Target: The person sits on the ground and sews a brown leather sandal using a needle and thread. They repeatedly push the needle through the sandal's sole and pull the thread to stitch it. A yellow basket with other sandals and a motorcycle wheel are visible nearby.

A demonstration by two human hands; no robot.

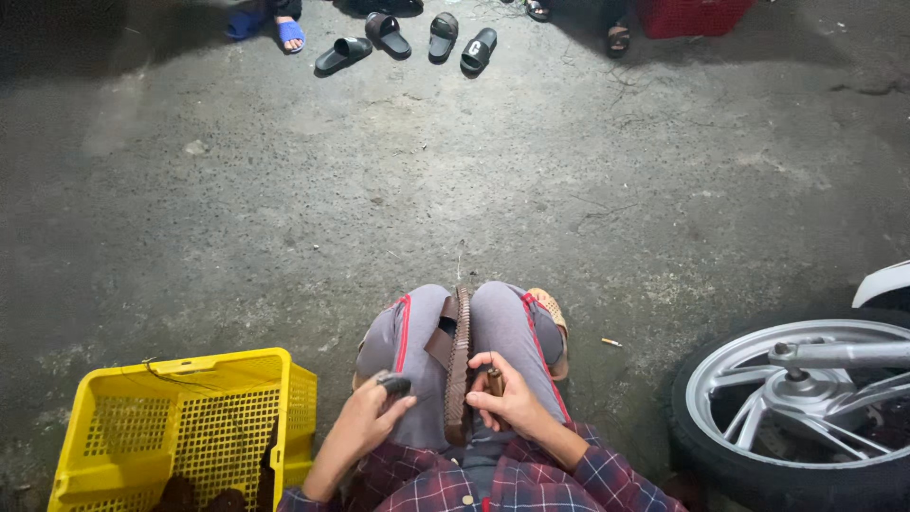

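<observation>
I sit on the ground with my knees drawn up in grey trousers with red side stripes. A long brown woven strap (460,351) lies between my knees and runs down toward my lap. My right hand (507,398) grips the strap's edge and holds a small brown stick-like piece (495,381) against it. My left hand (365,422) hovers just left of the strap, with a dark cover on the tip of one finger (394,384). Whether that hand touches the strap I cannot tell.
A yellow perforated plastic crate (180,427) stands at my left. A motorbike wheel with a silver rim (806,398) is at my right. Several black slippers (403,40), blue sandals (265,27) and a red crate (692,14) lie across the concrete floor ahead.
</observation>
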